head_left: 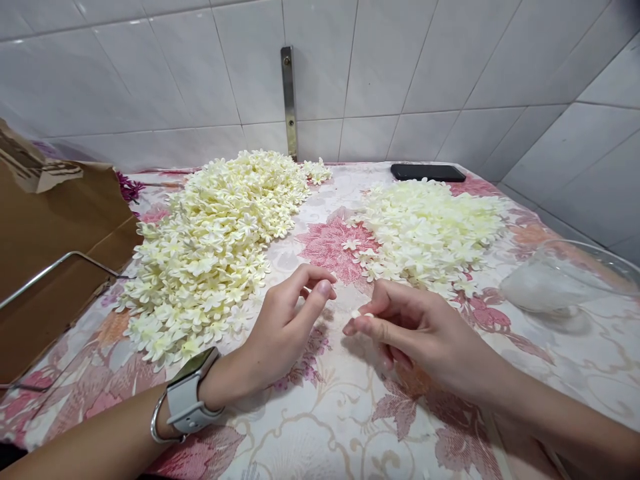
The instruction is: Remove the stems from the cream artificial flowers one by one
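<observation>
Wrists lay nearest on the floral tablecloth (325,420), the left one wearing a pale watch (187,397) and a thin bracelet (156,423). The left hand (280,333) rested on its side, fingers loosely curled, with thumb and forefinger tips drawn close; whether they pinched anything could not be told. Just to its right, the right hand (425,330) pinched a small cream flower (361,313) between thumb and fingertips, low over the cloth and near the middle of the table.

Beyond the left hand spread a big heap of cream flowers (215,247), running toward the far wall. Beyond the right hand lay a second, flatter heap (430,230). A glass bowl (565,277) stood at the right edge, near that heap. A cardboard box (50,240) with a wire bar (60,263) across it sat at the left. Farthest off, a black phone (427,173) lay flat by the tiled wall (400,60), where a metal strip (289,100) ran upright.
</observation>
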Demonstrator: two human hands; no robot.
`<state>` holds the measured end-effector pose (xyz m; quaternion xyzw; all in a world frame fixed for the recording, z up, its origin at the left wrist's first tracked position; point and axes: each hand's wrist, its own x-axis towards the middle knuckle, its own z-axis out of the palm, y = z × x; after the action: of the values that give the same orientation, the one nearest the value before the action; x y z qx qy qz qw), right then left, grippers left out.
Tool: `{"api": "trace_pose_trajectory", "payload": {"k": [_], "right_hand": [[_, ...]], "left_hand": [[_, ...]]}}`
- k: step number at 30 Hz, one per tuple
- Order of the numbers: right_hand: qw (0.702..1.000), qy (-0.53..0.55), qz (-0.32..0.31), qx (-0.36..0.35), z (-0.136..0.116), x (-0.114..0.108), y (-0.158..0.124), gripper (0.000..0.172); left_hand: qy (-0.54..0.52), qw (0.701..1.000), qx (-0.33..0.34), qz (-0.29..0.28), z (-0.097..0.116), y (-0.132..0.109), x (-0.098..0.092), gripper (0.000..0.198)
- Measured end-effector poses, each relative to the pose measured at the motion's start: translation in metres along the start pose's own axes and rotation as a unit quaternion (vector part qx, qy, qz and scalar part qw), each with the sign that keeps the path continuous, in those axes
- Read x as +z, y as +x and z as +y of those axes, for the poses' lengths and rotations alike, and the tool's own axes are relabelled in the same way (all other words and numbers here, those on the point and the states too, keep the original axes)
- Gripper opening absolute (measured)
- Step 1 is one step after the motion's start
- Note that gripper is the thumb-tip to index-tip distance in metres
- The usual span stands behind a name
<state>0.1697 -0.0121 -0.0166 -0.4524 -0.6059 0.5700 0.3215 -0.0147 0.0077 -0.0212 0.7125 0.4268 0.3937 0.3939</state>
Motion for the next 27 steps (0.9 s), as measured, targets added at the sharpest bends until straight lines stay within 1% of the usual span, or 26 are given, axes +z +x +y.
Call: {"api": "trace_pose_trajectory", "payload": {"k": [2,3,5,8,11,13,15,18,19,22,27], "right_hand": [[1.000,-0.007,-0.009,-0.021,0.0011,0.0001,0.0010,0.019],[0.999,-0.010,-0.013,-0.033,0.0020,0.0002,0.0015,0.017],[0.999,-0.016,-0.019,-0.045,0.0037,0.0002,0.0022,0.023],[1.000,0.006,-0.019,-0.020,0.0036,0.0000,0.0019,0.025],[0.999,0.032,0.007,0.013,0.0002,-0.0007,0.0008,0.031],[0.999,0.034,0.021,0.020,-0.0020,-0.0009,0.0003,0.032],[0.998,0.048,0.030,0.019,-0.0033,-0.0006,0.0006,0.032],[0.994,0.091,0.066,0.001,-0.0037,0.0000,0.0018,0.035],[0.993,0.094,0.070,-0.005,-0.0037,0.0001,0.0023,0.033],[0.996,0.078,0.046,-0.010,-0.0038,-0.0005,0.0031,0.018],[0.998,0.061,0.014,-0.019,-0.0025,-0.0010,0.0018,0.019]], "left_hand": [[-0.002,1.000,0.000,-0.002,-0.0003,-0.0006,-0.0002,0.018],[-0.005,1.000,-0.001,-0.002,-0.0005,-0.0008,-0.0003,0.018],[-0.010,1.000,-0.003,-0.003,-0.0007,-0.0007,-0.0005,0.018],[-0.008,1.000,-0.008,-0.003,-0.0006,0.0002,-0.0005,0.018],[-0.001,1.000,-0.012,-0.006,-0.0002,0.0011,-0.0002,0.019],[0.003,1.000,-0.013,-0.007,0.0001,0.0011,0.0002,0.019],[0.002,1.000,-0.015,-0.008,0.0002,0.0007,0.0003,0.019],[0.001,1.000,-0.013,-0.010,0.0002,0.0003,-0.0001,0.019],[0.003,1.000,-0.011,-0.009,0.0001,0.0003,-0.0003,0.019],[0.009,1.000,-0.008,-0.008,0.0001,0.0007,-0.0008,0.019],[-0.003,1.000,-0.002,-0.013,0.0002,0.0006,-0.0006,0.018]]}}
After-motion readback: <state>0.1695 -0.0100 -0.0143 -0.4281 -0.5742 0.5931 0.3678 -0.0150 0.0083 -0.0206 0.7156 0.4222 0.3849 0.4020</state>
